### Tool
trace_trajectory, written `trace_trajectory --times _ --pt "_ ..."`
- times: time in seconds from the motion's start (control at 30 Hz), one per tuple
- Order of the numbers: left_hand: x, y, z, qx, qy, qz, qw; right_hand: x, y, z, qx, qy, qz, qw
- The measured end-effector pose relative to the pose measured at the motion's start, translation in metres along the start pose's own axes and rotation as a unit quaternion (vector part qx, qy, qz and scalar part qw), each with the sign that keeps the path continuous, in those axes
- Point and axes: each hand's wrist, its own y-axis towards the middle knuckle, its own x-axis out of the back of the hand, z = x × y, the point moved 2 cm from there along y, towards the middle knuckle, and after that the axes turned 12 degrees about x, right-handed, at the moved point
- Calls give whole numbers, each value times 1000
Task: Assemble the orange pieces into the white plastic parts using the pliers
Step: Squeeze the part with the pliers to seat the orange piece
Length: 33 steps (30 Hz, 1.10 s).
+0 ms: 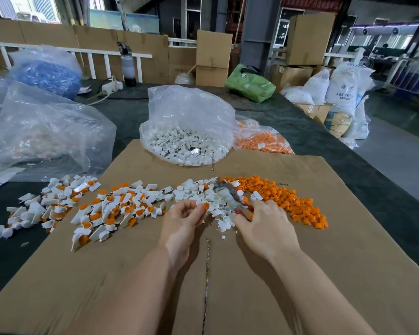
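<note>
Head view looks down at my two hands over a flattened cardboard sheet (300, 262) on the dark table (324, 131). My left hand (182, 221) is curled, its fingertips pinching a white plastic part with an orange piece (205, 206) showing in it. My right hand (264, 223) lies just beside it, fingers bent around the red handle of the pliers (230, 194), whose blurred metal head points away from me over the loose white parts (198, 189); how the jaws stand I cannot tell. The two hands are close together but not touching.

Right of the pliers a heap of loose orange pieces (288, 201) spreads along the cardboard. To my left lies a wide scatter of assembled parts (111, 206), white with orange inside, running off the cardboard's edge onto the table.

Farther off, an open clear bag of white parts (186, 143) sits at the cardboard's far edge, with a bag of orange pieces (261, 140) just beside it on the right. A big crumpled clear bag (46, 131) stands to the left, a bag with blue contents (49, 73) behind that. A green tote (250, 84), a dark bottle (128, 66) and cardboard boxes (212, 56) line the back.
</note>
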Motion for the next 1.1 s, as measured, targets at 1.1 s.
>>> trace_trajectory --times 1.1 --pt "-8 -9 -10 69 -15 -44 997 14 -15 28 24 167 209 963"
